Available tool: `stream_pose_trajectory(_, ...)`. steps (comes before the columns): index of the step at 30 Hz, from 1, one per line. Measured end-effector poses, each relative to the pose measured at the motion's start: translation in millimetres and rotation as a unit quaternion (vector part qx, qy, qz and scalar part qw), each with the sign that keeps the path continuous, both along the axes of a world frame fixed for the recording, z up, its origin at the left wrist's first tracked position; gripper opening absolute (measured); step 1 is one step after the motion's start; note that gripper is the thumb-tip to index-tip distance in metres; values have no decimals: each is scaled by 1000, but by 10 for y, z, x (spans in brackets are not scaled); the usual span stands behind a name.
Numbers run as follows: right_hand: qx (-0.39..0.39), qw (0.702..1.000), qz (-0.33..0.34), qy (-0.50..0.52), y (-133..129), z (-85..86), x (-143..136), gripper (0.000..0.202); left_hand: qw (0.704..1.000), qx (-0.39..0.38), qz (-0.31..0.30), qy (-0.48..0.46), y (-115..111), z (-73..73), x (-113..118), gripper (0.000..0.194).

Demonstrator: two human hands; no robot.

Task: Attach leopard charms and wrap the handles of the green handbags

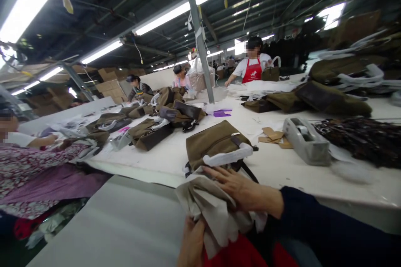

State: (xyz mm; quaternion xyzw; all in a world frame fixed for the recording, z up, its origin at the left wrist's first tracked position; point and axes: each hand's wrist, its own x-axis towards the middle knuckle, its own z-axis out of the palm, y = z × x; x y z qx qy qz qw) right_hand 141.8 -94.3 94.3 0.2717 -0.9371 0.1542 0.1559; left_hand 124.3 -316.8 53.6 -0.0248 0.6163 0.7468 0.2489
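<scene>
An olive-brown bag (213,139) lies on the white table right in front of me, with a zipper, a dark tab and a handle wrapped in white (228,156). Crumpled pale grey cloth (205,200), which looks like lining, spills from the bag's near side over the table edge. My left hand (192,240) grips the lower left part of this cloth, thumb on top. On the upper part of the cloth, close to the wrapped handle, my right hand (238,187) rests with its fingers stretched out. A dark strap partly shows beside it.
To the right stand a grey tape dispenser (307,142), brown cardboard pieces (274,137) and a pile of dark straps (363,137). More olive bags (332,96) lie behind. A metal post (200,41) rises mid-table. Co-workers stand across the table and at far left.
</scene>
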Motion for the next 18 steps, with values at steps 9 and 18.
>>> stream_pose_trajectory(9, 75, 969, -200, 122, 470, -688, 561, 94, 992, 98, 27, -70, 6, 176, -154, 67)
stream_pose_trajectory(18, -84, 989, -70, 104, -305, -197, -188, 66, 986, 156, -50, -38, 128, 375, -145, 55)
